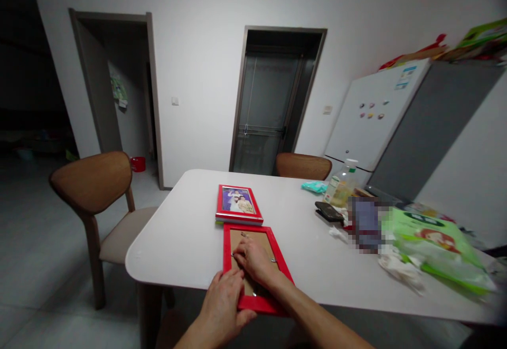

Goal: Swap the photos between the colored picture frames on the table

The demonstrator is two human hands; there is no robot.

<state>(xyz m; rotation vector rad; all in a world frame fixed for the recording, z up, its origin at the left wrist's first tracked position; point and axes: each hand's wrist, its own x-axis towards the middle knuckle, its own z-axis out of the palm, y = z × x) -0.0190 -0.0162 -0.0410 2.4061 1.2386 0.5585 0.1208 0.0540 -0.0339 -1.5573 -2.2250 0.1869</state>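
Note:
A red picture frame (283, 265) lies back side up at the table's near edge, its brown backing board (259, 239) showing with small metal clips around it. My left hand (225, 299) grips the lower left part of the frame, thumb at the bottom edge and fingers over the side. My right hand (251, 256) rests over the backing, its fingers pinched together at the left clip; whatever is between the fingertips is too small to name. Just beyond lies another red frame (240, 201), face up with a photo of people, on something thin.
On the white table (178, 233), the right side holds a bottle (340, 185), a black wallet-like item (329, 211), crumpled tissues (402, 271) and a green package (439, 243). Wooden chairs stand at the left (95, 185) and far side (304, 166).

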